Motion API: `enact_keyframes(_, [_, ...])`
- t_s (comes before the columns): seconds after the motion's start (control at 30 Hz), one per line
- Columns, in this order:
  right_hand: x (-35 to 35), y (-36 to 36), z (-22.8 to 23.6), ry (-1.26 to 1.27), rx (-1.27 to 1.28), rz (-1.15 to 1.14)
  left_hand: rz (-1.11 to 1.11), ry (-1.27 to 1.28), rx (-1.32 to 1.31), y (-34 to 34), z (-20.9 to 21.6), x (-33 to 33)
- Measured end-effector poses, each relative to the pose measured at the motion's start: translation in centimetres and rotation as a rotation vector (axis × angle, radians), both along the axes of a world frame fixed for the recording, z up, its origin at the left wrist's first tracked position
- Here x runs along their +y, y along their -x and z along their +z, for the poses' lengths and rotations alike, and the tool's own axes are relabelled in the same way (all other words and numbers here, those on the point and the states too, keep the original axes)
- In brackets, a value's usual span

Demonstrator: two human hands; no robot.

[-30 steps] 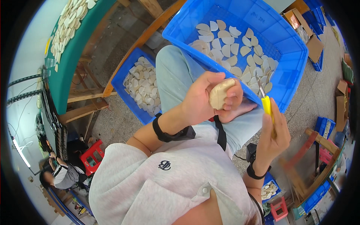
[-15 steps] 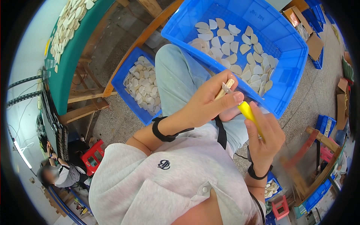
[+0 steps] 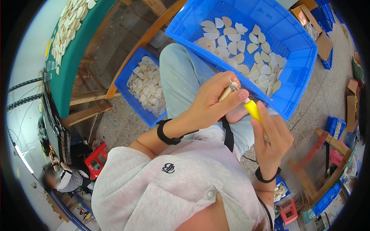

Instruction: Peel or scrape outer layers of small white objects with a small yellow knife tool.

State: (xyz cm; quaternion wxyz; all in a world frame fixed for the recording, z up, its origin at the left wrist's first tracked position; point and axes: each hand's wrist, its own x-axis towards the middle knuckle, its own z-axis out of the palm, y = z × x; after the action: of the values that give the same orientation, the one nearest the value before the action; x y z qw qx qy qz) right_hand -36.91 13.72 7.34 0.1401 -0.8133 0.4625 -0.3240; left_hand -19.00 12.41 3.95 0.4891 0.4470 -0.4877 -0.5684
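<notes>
My left hand (image 3: 217, 98) is closed on a small cream-coloured flat piece (image 3: 225, 93), held between thumb and fingers. My right hand (image 3: 271, 134) grips a knife with a yellow handle (image 3: 253, 109). Its thin metal blade (image 3: 233, 84) lies against the upper end of the piece, just past my left thumb. Part of the blade is hidden behind that thumb. Both hands are above my lap, at the near edge of a large blue crate (image 3: 296, 69). Inside the crate lie several pale half-round pieces (image 3: 239, 58).
A smaller blue bin (image 3: 122, 82) full of similar pale pieces stands left of my knee. More pieces (image 3: 71, 29) are heaped on a green-topped table (image 3: 73, 69). A person (image 3: 67, 179) sits at the lower left by a red stool (image 3: 96, 159). Cardboard boxes (image 3: 352, 104) stand at the right.
The blade has shifted slightly up along the piece to its upper end. My right hand and the yellow handle have tilted a little. My left hand stays in nearly the same place.
</notes>
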Motion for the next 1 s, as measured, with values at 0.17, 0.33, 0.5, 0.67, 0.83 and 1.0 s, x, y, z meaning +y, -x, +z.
enact_keyframes(0.17, [0.1, 0.04, -0.33, -0.023, -0.083, -0.14, -0.045, -0.02, 0.068, -0.14, 0.11, -0.09])
enact_keyframes(0.33, [0.06, 0.01, 0.31, -0.05, -0.069, -0.023, -0.037, -0.023, 0.072, -0.14, 0.47, -0.08])
enact_keyframes(0.5, [0.09, 0.02, 0.25, -0.042, -0.073, 0.009, 0.011, 0.051, -0.008, -0.04, 0.38, 0.08])
enact_keyframes(0.67, [0.17, 0.08, 0.49, -0.032, -0.015, 0.025, 0.042, 0.148, -0.096, -0.31, 0.01, 0.04])
enact_keyframes(0.83, [0.32, -0.02, 0.47, -0.001, 0.019, 0.011, 0.085, 0.215, -0.163, -0.31, 0.01, -0.02])
enact_keyframes(1.0, [0.4, -0.32, 0.2, 0.011, 0.036, 0.007, 0.101, 0.227, -0.189, -0.49, -0.28, 0.06])
